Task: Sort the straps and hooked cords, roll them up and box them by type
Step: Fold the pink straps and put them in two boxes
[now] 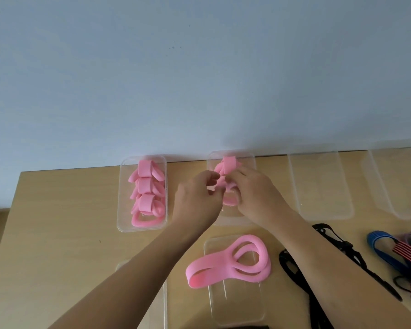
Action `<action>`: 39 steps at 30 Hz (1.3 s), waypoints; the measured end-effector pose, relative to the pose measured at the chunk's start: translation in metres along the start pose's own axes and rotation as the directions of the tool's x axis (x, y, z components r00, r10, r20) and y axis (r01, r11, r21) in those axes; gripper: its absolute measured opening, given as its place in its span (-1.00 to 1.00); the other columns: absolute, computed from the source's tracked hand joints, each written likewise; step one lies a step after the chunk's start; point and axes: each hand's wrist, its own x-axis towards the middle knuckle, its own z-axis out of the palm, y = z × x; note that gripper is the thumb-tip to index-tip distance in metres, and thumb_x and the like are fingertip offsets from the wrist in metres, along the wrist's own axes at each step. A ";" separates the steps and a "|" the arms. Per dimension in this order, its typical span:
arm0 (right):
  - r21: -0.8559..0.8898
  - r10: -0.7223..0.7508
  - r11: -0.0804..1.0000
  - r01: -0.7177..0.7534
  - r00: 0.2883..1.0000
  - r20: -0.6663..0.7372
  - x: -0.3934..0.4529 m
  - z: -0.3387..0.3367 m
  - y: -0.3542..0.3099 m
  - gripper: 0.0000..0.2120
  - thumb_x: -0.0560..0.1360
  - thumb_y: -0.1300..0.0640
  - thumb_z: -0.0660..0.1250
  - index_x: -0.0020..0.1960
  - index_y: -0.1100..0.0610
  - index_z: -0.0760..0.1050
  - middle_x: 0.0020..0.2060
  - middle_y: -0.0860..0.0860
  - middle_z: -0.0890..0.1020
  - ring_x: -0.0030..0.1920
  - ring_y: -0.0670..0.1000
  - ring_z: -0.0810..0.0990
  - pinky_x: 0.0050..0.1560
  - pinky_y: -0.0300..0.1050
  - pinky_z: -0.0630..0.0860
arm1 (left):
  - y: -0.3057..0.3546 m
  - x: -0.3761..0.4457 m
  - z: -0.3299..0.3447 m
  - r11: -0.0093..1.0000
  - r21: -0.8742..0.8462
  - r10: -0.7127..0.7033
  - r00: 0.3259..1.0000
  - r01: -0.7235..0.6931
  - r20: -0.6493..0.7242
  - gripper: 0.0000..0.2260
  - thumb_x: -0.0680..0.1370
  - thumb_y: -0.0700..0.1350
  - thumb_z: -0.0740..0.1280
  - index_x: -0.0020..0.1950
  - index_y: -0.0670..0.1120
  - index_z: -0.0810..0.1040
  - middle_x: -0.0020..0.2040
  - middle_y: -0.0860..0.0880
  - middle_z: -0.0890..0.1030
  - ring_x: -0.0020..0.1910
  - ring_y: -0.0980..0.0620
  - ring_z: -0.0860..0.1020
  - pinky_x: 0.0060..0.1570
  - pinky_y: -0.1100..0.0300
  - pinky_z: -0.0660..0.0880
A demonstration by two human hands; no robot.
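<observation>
Seemingly pinched between hands (220, 188), pink strap (227, 166)

Three rolled pink straps (147, 193) fill a clear box (124, 198) at the table's far left. In the second clear box (250, 160) more pink strap rolls (228, 166) sit at its far end. A loose pink strap (228, 262) lies looped over a clear lid (235, 305). Two empty boxes (318, 186) stand to the right, near black straps (337, 252) and blue-and-red cords (394, 250).
</observation>
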 end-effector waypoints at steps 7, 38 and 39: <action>-0.104 0.022 0.994 -0.023 1.000 -0.016 0.002 0.004 -0.003 -0.79 0.32 0.34 0.51 -0.11 0.15 0.61 -0.15 0.03 0.66 -0.19 0.14 0.62 -0.27 -0.12 0.44 | -0.025 0.002 0.002 0.999 0.015 -0.040 0.998 0.041 -0.045 -0.75 0.52 -0.16 0.46 0.17 0.02 0.61 -0.02 0.09 0.65 -0.12 0.11 0.62 -0.05 0.17 0.52; -0.314 0.491 0.827 -0.466 0.871 0.001 -0.145 0.030 -0.043 -0.67 0.60 -0.06 0.24 0.28 0.08 0.49 0.09 0.04 0.47 0.11 0.07 0.42 -0.02 -0.17 0.36 | -0.091 -0.090 0.028 0.914 0.036 0.406 0.911 -0.404 -0.072 -0.80 0.50 -0.26 0.44 0.06 -0.02 0.69 0.00 0.10 0.65 -0.07 0.09 0.58 -0.13 0.15 0.59; -0.316 0.494 0.824 -0.471 0.870 -0.007 -0.145 0.030 -0.046 -0.69 0.60 -0.02 0.26 0.27 0.09 0.49 0.09 0.05 0.47 0.11 0.07 0.42 -0.02 -0.17 0.38 | -0.090 -0.093 0.027 0.908 0.036 0.419 0.905 -0.417 -0.068 -0.81 0.50 -0.25 0.43 0.06 -0.02 0.69 0.00 0.10 0.65 -0.07 0.09 0.58 -0.13 0.15 0.59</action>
